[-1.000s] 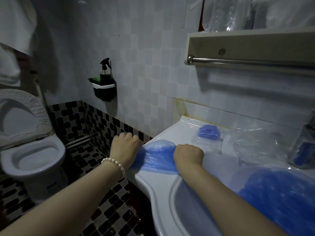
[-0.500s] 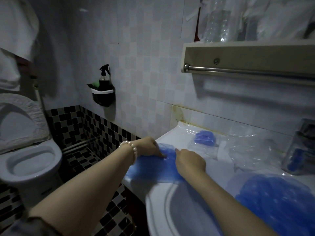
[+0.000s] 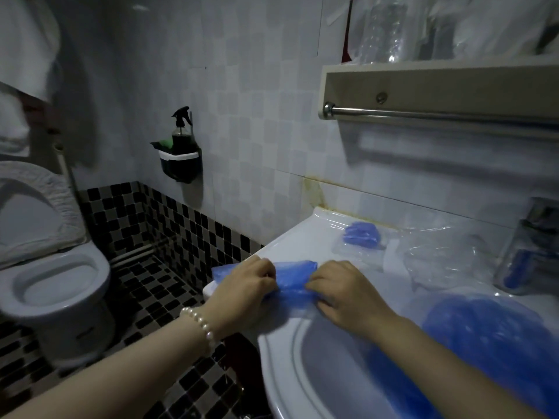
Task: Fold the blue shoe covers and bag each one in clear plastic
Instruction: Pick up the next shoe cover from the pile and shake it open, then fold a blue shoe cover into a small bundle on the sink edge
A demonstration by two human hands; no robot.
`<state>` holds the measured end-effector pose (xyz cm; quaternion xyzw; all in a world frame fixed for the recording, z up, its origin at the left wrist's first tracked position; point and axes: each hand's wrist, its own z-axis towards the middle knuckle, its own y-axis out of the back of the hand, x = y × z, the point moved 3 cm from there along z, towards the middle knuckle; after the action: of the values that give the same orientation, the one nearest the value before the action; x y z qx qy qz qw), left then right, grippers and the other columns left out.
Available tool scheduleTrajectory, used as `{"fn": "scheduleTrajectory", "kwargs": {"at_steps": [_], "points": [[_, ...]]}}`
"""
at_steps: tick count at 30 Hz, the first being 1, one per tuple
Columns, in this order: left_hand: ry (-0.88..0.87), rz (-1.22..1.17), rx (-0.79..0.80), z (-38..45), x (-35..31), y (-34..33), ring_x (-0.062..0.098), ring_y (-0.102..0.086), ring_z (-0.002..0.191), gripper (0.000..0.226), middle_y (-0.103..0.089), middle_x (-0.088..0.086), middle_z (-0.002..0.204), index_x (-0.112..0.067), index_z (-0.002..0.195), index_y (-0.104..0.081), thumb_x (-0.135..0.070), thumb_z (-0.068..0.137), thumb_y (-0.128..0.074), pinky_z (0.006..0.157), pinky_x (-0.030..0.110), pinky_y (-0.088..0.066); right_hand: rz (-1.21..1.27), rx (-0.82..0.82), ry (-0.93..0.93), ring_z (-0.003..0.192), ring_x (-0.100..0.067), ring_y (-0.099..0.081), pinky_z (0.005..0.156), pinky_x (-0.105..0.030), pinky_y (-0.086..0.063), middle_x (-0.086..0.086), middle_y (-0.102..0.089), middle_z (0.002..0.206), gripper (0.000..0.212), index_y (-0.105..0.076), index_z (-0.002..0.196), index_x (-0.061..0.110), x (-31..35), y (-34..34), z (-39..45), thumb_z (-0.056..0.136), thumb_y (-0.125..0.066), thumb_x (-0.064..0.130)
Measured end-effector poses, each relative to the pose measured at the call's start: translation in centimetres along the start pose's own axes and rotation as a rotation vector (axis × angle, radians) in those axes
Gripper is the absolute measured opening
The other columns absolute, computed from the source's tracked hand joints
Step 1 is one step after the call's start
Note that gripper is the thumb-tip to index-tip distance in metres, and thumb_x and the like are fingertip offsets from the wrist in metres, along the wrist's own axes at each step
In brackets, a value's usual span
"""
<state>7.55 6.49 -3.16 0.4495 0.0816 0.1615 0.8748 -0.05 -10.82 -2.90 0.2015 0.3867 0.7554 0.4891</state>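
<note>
The work surface was the flat ledge of a white ceramic washbasin (image 3: 281,246) set against a wall of pale square tiles, in a dim bathroom. On the ledge's left front corner lay a blue shoe cover (image 3: 295,275), flattened into a long band. The left hand (image 3: 245,287), with a pearl bracelet (image 3: 199,323) at the wrist, gripped the band's left part with curled fingers, and the right hand (image 3: 340,290) pinched its right part, knuckles up. Farther back on the ledge, near the wall, sat a folded shoe cover in a clear bag (image 3: 361,237), with a heap of loose clear plastic bags (image 3: 438,261) beside it. A large clear bag of blue shoe covers (image 3: 490,337) rested over the right side of the bowl. Above the basin hung a cream shelf (image 3: 438,83) with a metal towel rail (image 3: 423,111) under it. A black wall holder (image 3: 181,164) carried a dark spray bottle (image 3: 181,128). To the left stood a white toilet (image 3: 57,282) with its lid up, on a floor of black and grey mosaic tiles (image 3: 157,285).
</note>
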Motion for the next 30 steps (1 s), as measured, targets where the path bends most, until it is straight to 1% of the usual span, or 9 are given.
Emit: {"fn": "scheduleTrajectory", "kwargs": {"at_steps": [2, 6, 10, 13, 15, 19, 23, 27, 30], "points": [[0.016, -0.028, 0.015, -0.7, -0.1, -0.1, 0.016, -0.056, 0.065, 0.028, -0.06, -0.002, 0.074, -0.016, 0.068, -0.073, -0.03, 0.075, -0.049, 0.056, 0.022, -0.044, 0.049, 0.01, -0.03, 0.073, -0.017, -0.06, 0.07, -0.023, -0.042, 0.005, -0.068, 0.082, 0.023, -0.073, 0.085, 0.016, -0.2, -0.4, -0.7, 0.072, -0.055, 0.02], [0.004, -0.084, 0.053, -1.2, -0.1, -0.1, 0.017, -0.059, 0.061, 0.035, -0.062, 0.0, 0.075, -0.014, 0.068, -0.073, -0.033, 0.082, -0.047, 0.052, 0.021, -0.048, 0.3, 0.165, -0.303, 0.077, -0.002, -0.049, 0.079, -0.016, -0.041, 0.016, -0.056, 0.083, 0.051, -0.062, 0.123, 0.025, -0.5, -0.4, -0.5, 0.072, -0.065, 0.031], [0.23, -0.282, 0.103, -1.1, 0.2, 0.1, 0.014, -0.058, 0.074, 0.052, -0.064, 0.003, 0.083, -0.008, 0.076, -0.071, -0.05, 0.084, -0.042, 0.07, 0.023, -0.044, 0.584, 0.221, -0.496, 0.064, -0.002, -0.047, 0.068, -0.018, -0.038, 0.009, -0.045, 0.072, 0.004, -0.073, 0.079, 0.014, -0.6, -0.8, 0.1, 0.076, -0.076, 0.012], [0.493, -0.464, 0.155, -0.8, 1.0, 0.4, 0.013, -0.053, 0.07, 0.035, -0.063, 0.008, 0.077, -0.006, 0.075, -0.065, -0.037, 0.091, -0.056, 0.072, 0.032, -0.044, 0.746, 0.232, -0.659, 0.06, -0.01, -0.039, 0.062, -0.026, -0.036, 0.001, -0.042, 0.066, 0.034, -0.049, 0.059, 0.006, -1.2, -1.3, 0.2, 0.088, -0.064, 0.017], [0.569, -0.466, 0.181, -0.5, 1.1, 0.3, 0.007, -0.043, 0.057, 0.032, -0.052, 0.003, 0.062, -0.012, 0.064, -0.056, -0.026, 0.093, -0.057, 0.06, 0.024, -0.038, 0.797, 0.251, -0.765, 0.059, -0.015, -0.037, 0.06, -0.028, -0.034, -0.001, -0.042, 0.06, 0.041, -0.042, 0.058, 0.011, -1.3, -1.3, 0.6, 0.094, -0.056, 0.023], [0.655, -0.342, 0.24, 0.0, 1.2, -0.2, 0.01, -0.034, 0.052, 0.043, -0.044, 0.005, 0.058, -0.009, 0.058, -0.051, -0.029, 0.096, -0.052, 0.052, 0.02, -0.03, 0.591, 0.294, -0.93, 0.061, -0.02, -0.039, 0.064, -0.029, -0.034, -0.002, -0.043, 0.057, 0.049, -0.037, 0.053, 0.015, -1.1, -1.6, 1.6, 0.097, -0.047, 0.036], [0.707, -0.186, 0.261, 0.5, 0.9, -0.3, 0.018, -0.041, 0.058, 0.05, -0.038, 0.0, 0.053, -0.015, 0.049, -0.038, -0.028, 0.095, -0.05, 0.057, 0.029, -0.025, 0.038, 0.305, -0.841, 0.087, -0.028, -0.055, 0.088, -0.035, -0.035, -0.009, -0.064, 0.084, 0.042, -0.043, 0.062, 0.018, -0.1, -1.6, 2.0, 0.097, -0.038, 0.04], [0.626, 0.026, 0.273, 1.0, 0.3, -0.1, 0.029, -0.057, 0.083, 0.028, -0.062, 0.013, 0.083, -0.007, 0.071, -0.059, -0.027, 0.09, -0.053, 0.071, 0.034, -0.036, -0.123, 0.207, -0.688, 0.075, -0.026, -0.05, 0.08, -0.035, -0.03, -0.004, -0.056, 0.071, 0.041, -0.035, 0.058, 0.018, 0.2, -2.0, 1.6, 0.094, -0.045, 0.037], [0.54, 0.086, 0.232, 0.8, 0.2, 0.0, 0.027, -0.055, 0.091, 0.016, -0.058, 0.008, 0.099, -0.013, 0.083, -0.054, -0.027, 0.081, -0.059, 0.073, 0.035, -0.037, -0.167, 0.002, -0.557, 0.063, -0.03, -0.055, 0.062, -0.036, -0.036, -0.007, -0.059, 0.064, 0.035, -0.041, 0.067, 0.019, 0.1, -2.2, 1.3, 0.074, -0.075, 0.028]]}}
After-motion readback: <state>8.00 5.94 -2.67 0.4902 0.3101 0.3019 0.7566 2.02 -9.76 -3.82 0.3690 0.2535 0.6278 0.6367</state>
